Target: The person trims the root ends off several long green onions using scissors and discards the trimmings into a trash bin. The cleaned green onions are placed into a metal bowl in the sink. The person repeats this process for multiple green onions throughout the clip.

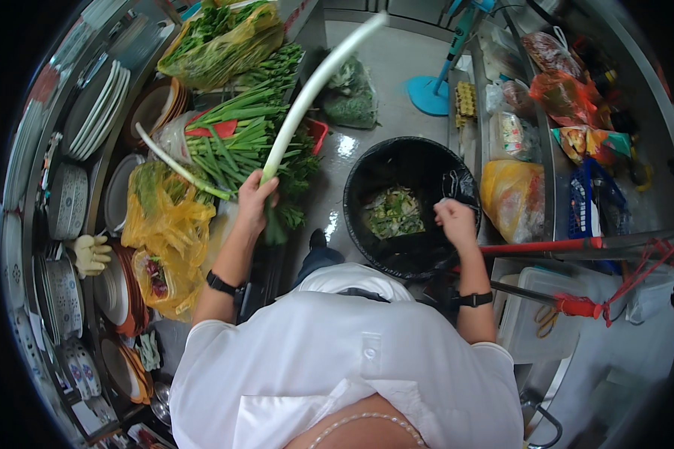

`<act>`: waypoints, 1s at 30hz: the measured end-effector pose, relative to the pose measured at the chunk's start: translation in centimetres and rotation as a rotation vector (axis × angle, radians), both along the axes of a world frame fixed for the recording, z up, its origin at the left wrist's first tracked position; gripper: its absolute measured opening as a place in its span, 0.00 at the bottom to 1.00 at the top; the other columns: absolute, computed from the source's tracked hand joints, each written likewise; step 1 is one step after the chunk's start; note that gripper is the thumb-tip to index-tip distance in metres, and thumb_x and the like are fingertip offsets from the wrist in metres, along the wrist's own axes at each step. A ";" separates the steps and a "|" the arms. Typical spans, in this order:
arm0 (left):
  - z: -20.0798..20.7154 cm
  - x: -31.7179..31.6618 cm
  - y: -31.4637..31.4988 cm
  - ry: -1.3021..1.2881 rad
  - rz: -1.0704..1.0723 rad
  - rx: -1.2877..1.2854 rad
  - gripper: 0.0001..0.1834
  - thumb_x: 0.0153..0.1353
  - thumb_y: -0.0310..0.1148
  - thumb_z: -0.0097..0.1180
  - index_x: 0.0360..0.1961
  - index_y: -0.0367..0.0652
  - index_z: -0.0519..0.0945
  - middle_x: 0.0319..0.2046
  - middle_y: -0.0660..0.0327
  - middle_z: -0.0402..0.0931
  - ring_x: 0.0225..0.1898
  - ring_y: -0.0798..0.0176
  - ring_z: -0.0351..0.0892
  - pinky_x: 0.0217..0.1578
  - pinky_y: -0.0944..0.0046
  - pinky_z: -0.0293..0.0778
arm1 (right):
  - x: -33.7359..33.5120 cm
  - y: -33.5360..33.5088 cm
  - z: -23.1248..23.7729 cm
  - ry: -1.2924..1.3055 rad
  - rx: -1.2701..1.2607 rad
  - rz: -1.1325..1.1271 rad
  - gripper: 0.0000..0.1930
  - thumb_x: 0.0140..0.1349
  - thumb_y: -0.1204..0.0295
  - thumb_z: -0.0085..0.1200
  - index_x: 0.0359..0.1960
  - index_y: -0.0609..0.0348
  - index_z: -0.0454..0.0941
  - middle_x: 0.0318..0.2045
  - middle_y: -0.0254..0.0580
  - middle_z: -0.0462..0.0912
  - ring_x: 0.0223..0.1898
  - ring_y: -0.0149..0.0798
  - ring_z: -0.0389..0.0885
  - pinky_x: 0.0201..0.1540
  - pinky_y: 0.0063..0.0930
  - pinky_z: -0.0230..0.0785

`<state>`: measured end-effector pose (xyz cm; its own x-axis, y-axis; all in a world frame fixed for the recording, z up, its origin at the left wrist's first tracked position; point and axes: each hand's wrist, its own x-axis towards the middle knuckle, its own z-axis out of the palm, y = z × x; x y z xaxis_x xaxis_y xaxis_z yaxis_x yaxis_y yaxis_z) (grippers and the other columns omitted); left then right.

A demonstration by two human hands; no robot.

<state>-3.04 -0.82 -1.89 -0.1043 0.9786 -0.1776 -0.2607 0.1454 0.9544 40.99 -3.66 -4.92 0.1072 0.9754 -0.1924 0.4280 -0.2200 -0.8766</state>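
1. We see the left hand (258, 198) gripping a long white-and-green leek (312, 91) near its greener end, the pale stalk slanting up and away over the floor.
2. Our right hand (455, 222) is curled closed over the right side of a round black plastic bin (373, 169); whether it pinches anything, we cannot tell.
3. Done, we judge: the leek's shaft looks smooth and bare, and pale-green vegetable scraps (394, 213) lie inside the bin.
4. Apparently left: a thinner white-and-green stalk (176, 159) and a thick bundle of long green leaves (236, 142), both unheld at left.
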 end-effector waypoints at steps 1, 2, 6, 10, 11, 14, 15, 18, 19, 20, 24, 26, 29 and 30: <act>0.8 1.1 0.5 -0.169 -0.048 0.064 0.08 0.59 0.28 0.58 0.37 0.41 0.72 0.25 0.66 0.69 0.22 0.71 0.69 0.22 0.71 0.65 | -1.2 -0.3 -1.5 0.029 -0.043 0.081 0.13 0.61 0.63 0.55 0.28 0.61 0.79 0.19 0.38 0.80 0.22 0.33 0.78 0.29 0.26 0.70; 1.8 2.2 1.2 -0.258 -0.093 0.133 0.08 0.60 0.29 0.58 0.37 0.41 0.72 0.26 0.65 0.69 0.24 0.68 0.70 0.25 0.69 0.66 | -1.7 -0.2 -2.5 -0.329 -0.120 0.286 0.18 0.59 0.57 0.57 0.29 0.63 0.80 0.22 0.47 0.82 0.27 0.48 0.81 0.33 0.36 0.73; 6.3 5.9 3.9 -0.215 -0.255 0.293 0.09 0.60 0.32 0.58 0.36 0.41 0.72 0.34 0.60 0.75 0.36 0.64 0.74 0.39 0.64 0.71 | -2.8 -1.8 -4.1 -0.852 -0.322 0.582 0.22 0.57 0.51 0.58 0.30 0.63 0.82 0.29 0.56 0.82 0.36 0.57 0.81 0.41 0.47 0.73; 7.9 7.8 6.5 -0.248 -0.356 0.238 0.10 0.65 0.36 0.54 0.36 0.39 0.74 0.36 0.57 0.78 0.41 0.62 0.77 0.44 0.60 0.73 | -2.1 -2.6 -3.7 -0.801 -0.272 0.400 0.20 0.58 0.54 0.57 0.29 0.61 0.83 0.30 0.54 0.83 0.36 0.57 0.81 0.41 0.46 0.74; 7.3 8.3 6.9 -0.205 -0.378 0.184 0.11 0.67 0.37 0.53 0.36 0.39 0.74 0.37 0.57 0.78 0.41 0.61 0.78 0.44 0.60 0.73 | -1.8 -2.9 -3.5 -0.775 -0.247 0.317 0.19 0.59 0.54 0.56 0.29 0.61 0.83 0.30 0.53 0.83 0.37 0.56 0.81 0.41 0.46 0.74; 3.8 10.3 7.0 -0.231 -0.221 -0.020 0.15 0.68 0.43 0.52 0.38 0.39 0.74 0.37 0.56 0.79 0.42 0.58 0.81 0.44 0.57 0.75 | -0.1 -5.2 -2.2 -0.671 -0.170 0.181 0.14 0.54 0.66 0.61 0.39 0.60 0.80 0.43 0.53 0.80 0.46 0.53 0.77 0.47 0.44 0.71; 2.6 10.5 7.0 -0.237 -0.163 -0.075 0.17 0.67 0.44 0.53 0.41 0.39 0.73 0.38 0.56 0.79 0.42 0.57 0.81 0.44 0.55 0.76 | 0.5 -6.7 -1.5 -0.617 -0.138 0.111 0.15 0.53 0.68 0.62 0.42 0.60 0.79 0.46 0.53 0.79 0.48 0.53 0.76 0.48 0.44 0.70; -0.3 11.0 6.9 -0.261 -0.132 -0.197 0.20 0.65 0.50 0.54 0.38 0.41 0.72 0.40 0.55 0.79 0.44 0.54 0.81 0.45 0.50 0.75 | 1.4 -11.5 0.6 -0.514 0.131 -0.150 0.22 0.51 0.70 0.64 0.48 0.59 0.76 0.47 0.49 0.78 0.47 0.50 0.77 0.49 0.38 0.71; -0.9 11.1 7.1 -0.295 -0.124 -0.260 0.23 0.65 0.54 0.51 0.35 0.42 0.72 0.41 0.55 0.79 0.48 0.52 0.78 0.46 0.48 0.74 | 1.8 -13.0 1.5 -0.397 0.109 -0.249 0.20 0.51 0.70 0.63 0.47 0.60 0.76 0.45 0.48 0.80 0.44 0.49 0.79 0.47 0.37 0.72; -1.4 11.1 7.0 -0.329 -0.164 -0.306 0.25 0.65 0.58 0.47 0.33 0.44 0.73 0.41 0.55 0.79 0.50 0.51 0.76 0.47 0.46 0.73 | 2.2 -14.8 2.2 -0.341 0.257 -0.319 0.15 0.54 0.70 0.61 0.42 0.60 0.78 0.36 0.46 0.82 0.34 0.45 0.81 0.40 0.35 0.73; -3.0 11.3 5.2 -0.091 -0.253 -0.507 0.27 0.65 0.60 0.44 0.32 0.44 0.73 0.36 0.54 0.78 0.43 0.50 0.79 0.40 0.46 0.79 | 5.1 -23.4 5.3 -0.562 0.365 -0.844 0.10 0.57 0.69 0.59 0.38 0.58 0.78 0.27 0.42 0.81 0.26 0.42 0.79 0.33 0.34 0.73; -3.7 12.1 4.4 -0.098 -0.248 -0.514 0.27 0.66 0.59 0.44 0.32 0.42 0.74 0.34 0.50 0.78 0.40 0.50 0.80 0.37 0.49 0.82 | 9.1 -25.4 5.6 -0.748 0.373 -1.124 0.10 0.58 0.67 0.57 0.38 0.59 0.77 0.27 0.44 0.81 0.27 0.44 0.79 0.34 0.36 0.73; -3.6 13.4 3.8 -0.177 -0.297 -0.467 0.26 0.67 0.57 0.43 0.32 0.42 0.73 0.36 0.49 0.79 0.41 0.50 0.81 0.38 0.50 0.82 | 17.5 -26.4 4.9 -1.035 0.154 -1.287 0.22 0.61 0.60 0.54 0.47 0.67 0.76 0.35 0.57 0.83 0.38 0.55 0.82 0.45 0.43 0.72; -3.5 13.9 3.6 -0.209 -0.281 -0.431 0.26 0.67 0.56 0.44 0.32 0.41 0.73 0.38 0.46 0.79 0.41 0.49 0.82 0.38 0.51 0.83 | 20.0 -26.8 4.6 -1.030 -0.024 -1.251 0.25 0.59 0.57 0.55 0.49 0.68 0.74 0.38 0.59 0.82 0.42 0.58 0.80 0.48 0.45 0.71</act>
